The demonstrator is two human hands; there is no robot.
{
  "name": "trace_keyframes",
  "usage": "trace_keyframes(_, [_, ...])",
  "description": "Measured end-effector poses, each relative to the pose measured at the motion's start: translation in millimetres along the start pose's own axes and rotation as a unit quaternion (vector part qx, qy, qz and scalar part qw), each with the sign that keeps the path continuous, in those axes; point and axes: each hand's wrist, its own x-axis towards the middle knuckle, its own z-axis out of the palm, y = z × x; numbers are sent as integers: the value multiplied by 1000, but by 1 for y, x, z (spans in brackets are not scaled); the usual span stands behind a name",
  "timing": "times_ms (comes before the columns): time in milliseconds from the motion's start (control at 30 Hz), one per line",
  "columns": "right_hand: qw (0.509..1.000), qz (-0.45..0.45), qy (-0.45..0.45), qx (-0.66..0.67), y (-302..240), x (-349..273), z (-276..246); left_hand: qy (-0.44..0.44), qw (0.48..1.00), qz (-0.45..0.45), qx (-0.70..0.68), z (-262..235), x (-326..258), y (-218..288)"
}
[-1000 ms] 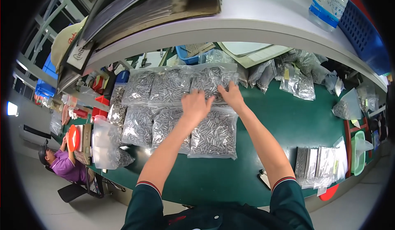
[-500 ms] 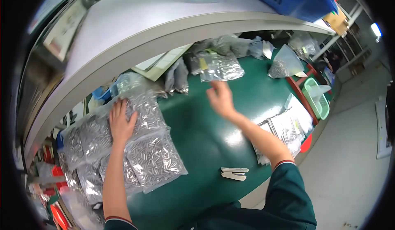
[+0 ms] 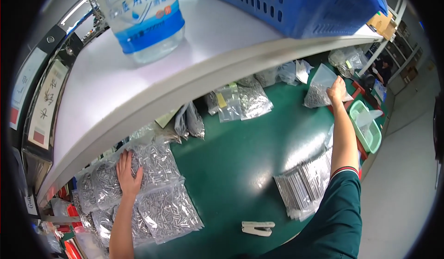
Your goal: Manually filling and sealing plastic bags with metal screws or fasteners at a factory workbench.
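Green work table (image 3: 240, 166), set under a white shelf (image 3: 138, 83). Left hand (image 3: 127, 173): fingers spread apart, palm flat on a pile of clear bags (image 3: 152, 185) filled with small metal pins, at the left end of the table; nothing gripped. The pile lies in overlapping layers, the nearest bag reaching toward the table's front edge. Right hand (image 3: 336, 91): arm stretched out to the far right end of the table, fingers closed on the upper edge of a single clear bag (image 3: 319, 90), which stands up from the surface with its pins settled in the bottom. Between the two hands, at the back under the shelf: several more filled bags (image 3: 240, 102), some lying flat, some leaning. Near front right, just beside the right sleeve: a stack of flat empty bags (image 3: 303, 187). Front edge, near the stack: one white stapler (image 3: 258, 228), lying on its side. Right edge of the table: a pale green basket (image 3: 367, 127) with a clear bag inside. On the shelf above: a plastic water bottle with a blue label (image 3: 143, 16) and a blue crate (image 3: 296, 4), well apart from each other. Far right background: another person (image 3: 381, 69), partly hidden.
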Motion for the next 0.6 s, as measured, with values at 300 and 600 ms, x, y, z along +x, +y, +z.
trace_keyframes(300, [983, 99, -150, 26, -15, 17, 43, -1, 1000, -28, -2, -15, -7, 5])
trace_keyframes(600, [987, -106, -116, 19, 1, -8, 67, 22, 998, -52, -16, -17, -4, 18])
